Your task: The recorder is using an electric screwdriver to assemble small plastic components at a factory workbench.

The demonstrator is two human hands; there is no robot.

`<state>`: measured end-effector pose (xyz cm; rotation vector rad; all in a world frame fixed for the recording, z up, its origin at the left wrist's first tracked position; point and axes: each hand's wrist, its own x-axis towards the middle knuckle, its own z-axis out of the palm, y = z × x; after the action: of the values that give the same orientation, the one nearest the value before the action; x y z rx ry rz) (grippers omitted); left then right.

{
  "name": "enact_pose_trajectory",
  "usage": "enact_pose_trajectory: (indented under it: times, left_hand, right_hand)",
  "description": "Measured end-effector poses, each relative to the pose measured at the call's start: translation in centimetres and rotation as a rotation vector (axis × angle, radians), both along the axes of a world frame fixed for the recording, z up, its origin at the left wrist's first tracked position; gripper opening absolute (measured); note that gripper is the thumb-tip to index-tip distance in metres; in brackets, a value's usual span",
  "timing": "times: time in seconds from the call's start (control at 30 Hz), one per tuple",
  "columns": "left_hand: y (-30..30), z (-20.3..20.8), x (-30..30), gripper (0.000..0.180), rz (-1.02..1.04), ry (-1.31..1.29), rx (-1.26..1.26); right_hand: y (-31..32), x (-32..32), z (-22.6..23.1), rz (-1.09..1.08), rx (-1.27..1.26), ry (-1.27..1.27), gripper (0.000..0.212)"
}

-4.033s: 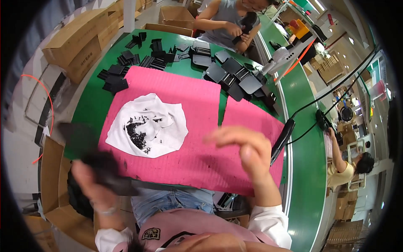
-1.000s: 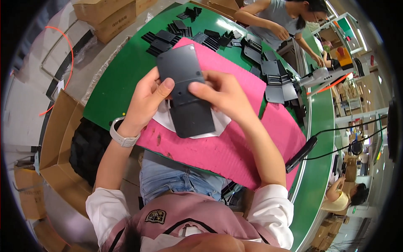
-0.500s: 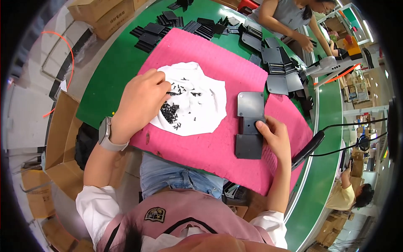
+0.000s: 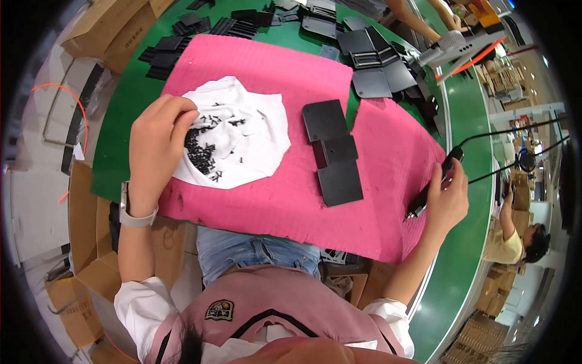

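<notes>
On a white cloth [image 4: 260, 136] lies a heap of small black screws [image 4: 200, 151]. My left hand [image 4: 159, 142] hovers over its left edge with thumb and fingers pinched; whatever is between the fingertips is too small to make out. Beside the cloth, a flat black stepped plate [image 4: 339, 161] rests untouched on the pink sheet. Farther right, my right hand [image 4: 450, 197] has its thumb and fingers around a black corded electric screwdriver [image 4: 419, 200], whose metal tip points toward me, low over the sheet.
The pink sheet [image 4: 260, 57] covers part of a green table [image 4: 112, 145]. Black plates and strips [image 4: 370, 54] are piled along the far side. A white jointed arm [image 4: 451, 48] stands at far right, near another person's arm [image 4: 415, 21]. Open cardboard box [image 4: 91, 224] at left.
My right hand has left the black plate and moved right to the screwdriver. The plate now lies turned slightly on the sheet. The left hand stays pinched by the screws; the whole view has shifted.
</notes>
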<state>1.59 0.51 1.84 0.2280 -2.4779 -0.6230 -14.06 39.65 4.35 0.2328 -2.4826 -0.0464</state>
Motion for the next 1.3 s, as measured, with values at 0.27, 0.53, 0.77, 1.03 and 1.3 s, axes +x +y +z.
enact_pose_trajectory:
  times: [0.27,0.53,0.77,1.03,1.3]
  left_hand:
    - [0.8,-0.2,-1.4,0.008,-0.121,-0.031,0.006]
    - [2.8,-0.1,-2.1,0.010,-0.110,0.051,0.057]
    - [6.5,0.5,-5.0,0.012,-0.400,-0.095,0.648]
    - [9.5,0.4,-6.8,0.016,-0.652,-0.090,1.372]
    - [9.4,0.3,-6.4,0.019,-0.624,-0.131,1.371]
  right_hand:
    - [5.4,-4.3,-2.3,-0.205,-0.204,-0.381,0.076]
    - [4.4,-4.0,-0.6,0.441,-1.375,-0.852,0.054]
    - [-6.1,-1.6,8.0,1.325,-1.458,-1.180,0.071]
    - [-10.6,-1.8,8.5,1.875,-1.239,-0.973,0.070]
    - [-11.6,-2.2,8.6,2.080,-1.133,-1.053,0.062]
